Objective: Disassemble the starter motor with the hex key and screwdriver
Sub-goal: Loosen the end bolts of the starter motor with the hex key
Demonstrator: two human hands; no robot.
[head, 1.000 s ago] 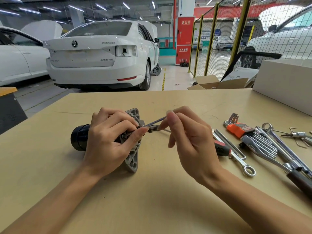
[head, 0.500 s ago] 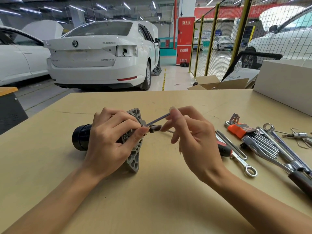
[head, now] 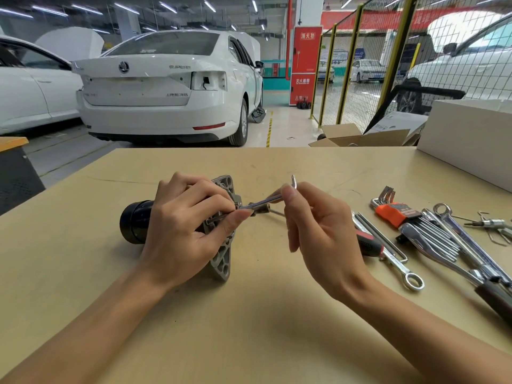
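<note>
A starter motor [head: 221,231], made of a black cylindrical body and a grey cast-metal mounting flange, is seen lying on its side on a tan wooden tabletop [head: 249,328]. It is gripped by the left hand [head: 188,228], whose fingers [head: 205,198] are curled over the top of the flange while the thumb is pressed against the flange face. A slim silver L-shaped hex key [head: 266,202] is pinched at its bend by the curled thumb and forefinger of the right hand [head: 321,234], just right of the motor; its remaining fingers are loosely curled and hold nothing. The key's long arm is angled down and left to the flange, where its tip is hidden behind the left thumb, and its short arm is pointed upward. Right of the motor, partly behind the right hand, a red-and-black-handled screwdriver [head: 368,245] is laid flat. Farther right, an orange-holdered set of hex keys [head: 399,214] and chrome spanners [head: 454,239] are spread out.
</note>
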